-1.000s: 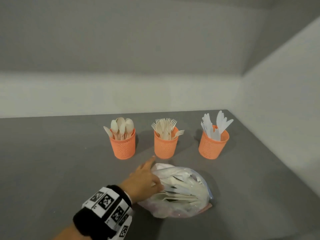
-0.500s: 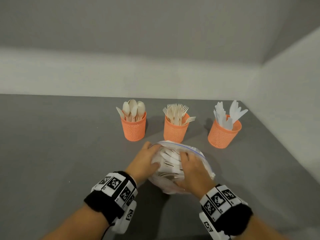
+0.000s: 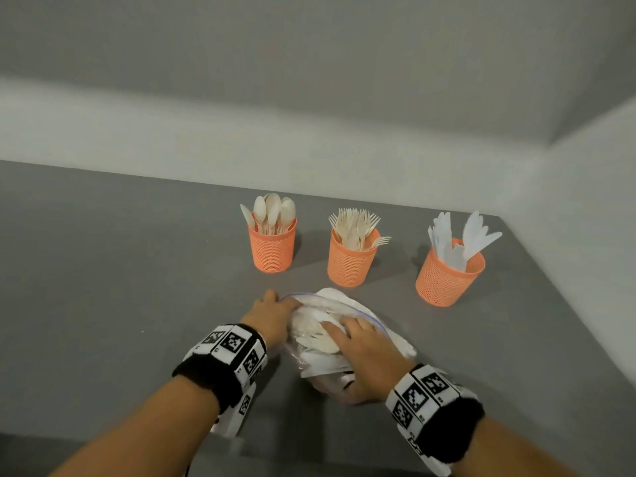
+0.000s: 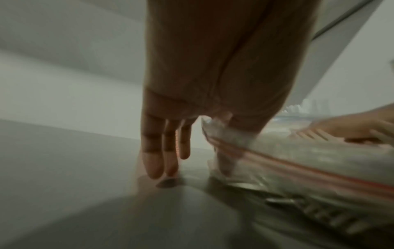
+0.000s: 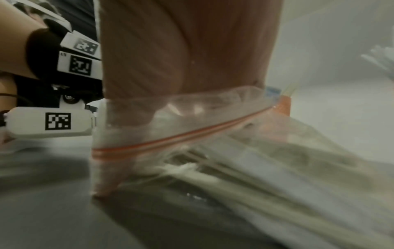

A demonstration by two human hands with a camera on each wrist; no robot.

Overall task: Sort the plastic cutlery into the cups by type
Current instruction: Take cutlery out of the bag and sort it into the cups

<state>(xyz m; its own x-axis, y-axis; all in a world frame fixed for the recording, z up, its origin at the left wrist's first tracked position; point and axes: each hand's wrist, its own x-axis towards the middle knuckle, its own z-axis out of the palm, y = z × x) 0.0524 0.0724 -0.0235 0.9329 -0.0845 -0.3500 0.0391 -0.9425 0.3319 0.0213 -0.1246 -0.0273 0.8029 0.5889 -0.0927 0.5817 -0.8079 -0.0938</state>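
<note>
Three orange mesh cups stand in a row: the spoon cup [image 3: 273, 251], the fork cup [image 3: 349, 263] and the knife cup [image 3: 444, 280]. In front of them lies a clear zip bag [image 3: 394, 339] of mixed white and beige cutlery [image 3: 320, 342]. My left hand [image 3: 272, 313] is at the bag's left rim. Its thumb sits under the plastic [image 4: 224, 151], and three fingers [image 4: 153, 160] point straight down to the table. My right hand [image 3: 364, 356] lies over the cutlery at the bag's mouth. The zip rim [image 5: 192, 133] crosses in front of it, and its fingertips are hidden.
The grey table [image 3: 120, 287] ends at a white wall behind the cups and at a wall on the right, close to the knife cup. Both wrists wear black bands with white marker blocks [image 3: 230, 342].
My right hand came in from below and settled on the bag. The left hand slid from the bag's top to its left rim. The bag's mouth is wider than before.
</note>
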